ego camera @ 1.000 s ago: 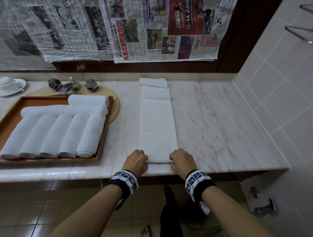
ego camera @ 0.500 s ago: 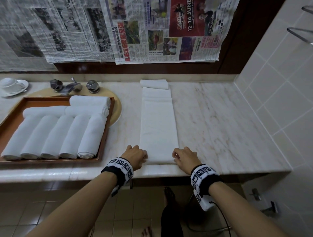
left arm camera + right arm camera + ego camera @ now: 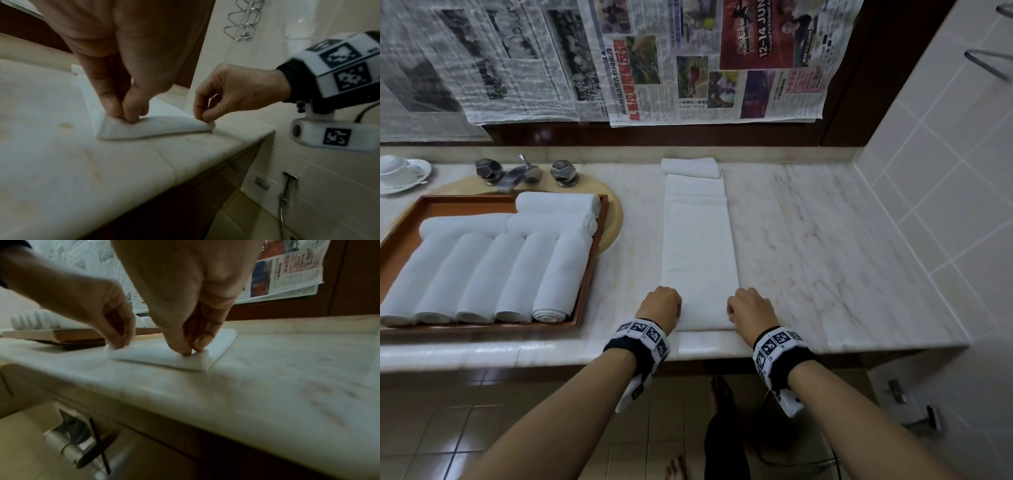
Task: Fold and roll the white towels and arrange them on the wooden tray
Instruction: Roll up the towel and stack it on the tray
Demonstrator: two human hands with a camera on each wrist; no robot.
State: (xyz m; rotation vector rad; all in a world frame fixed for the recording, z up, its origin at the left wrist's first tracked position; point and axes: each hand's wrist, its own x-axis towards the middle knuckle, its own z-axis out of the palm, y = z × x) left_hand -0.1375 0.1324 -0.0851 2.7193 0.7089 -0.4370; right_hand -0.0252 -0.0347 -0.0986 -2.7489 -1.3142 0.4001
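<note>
A long folded white towel lies lengthwise on the marble counter. Its near end is curled up into a first small turn. My left hand pinches the left corner of that end, seen close in the left wrist view. My right hand pinches the right corner. The wooden tray at the left holds several rolled white towels. A small folded towel lies at the back of the counter.
A faucet with two knobs stands behind the tray over a round basin rim. A cup and saucer sit far left. Newspapers cover the wall. A tiled wall bounds the counter on the right.
Both hands have moved apart to the towel's near corners, and the near edge has lifted into a small curl.
</note>
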